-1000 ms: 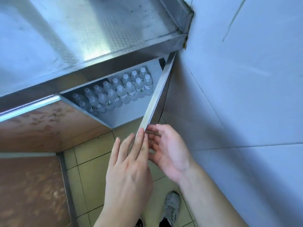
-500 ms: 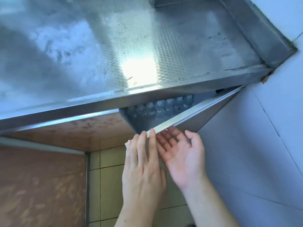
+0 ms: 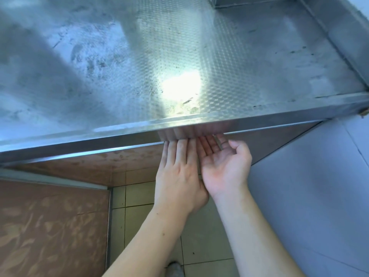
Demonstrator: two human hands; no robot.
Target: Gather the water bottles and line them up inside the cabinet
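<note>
Both hands reach up to the front lip of the steel counter, where the cabinet door meets it. The left hand lies flat, fingers straight and together, its tips hidden under the lip; it grips nothing. The right hand is palm-up and loosely open, fingers curled toward the door's near edge, which runs rightward toward the wall. No water bottles show; they are judged to stand behind the door, beyond and below the fingertips. The right hand is nearer the door.
</note>
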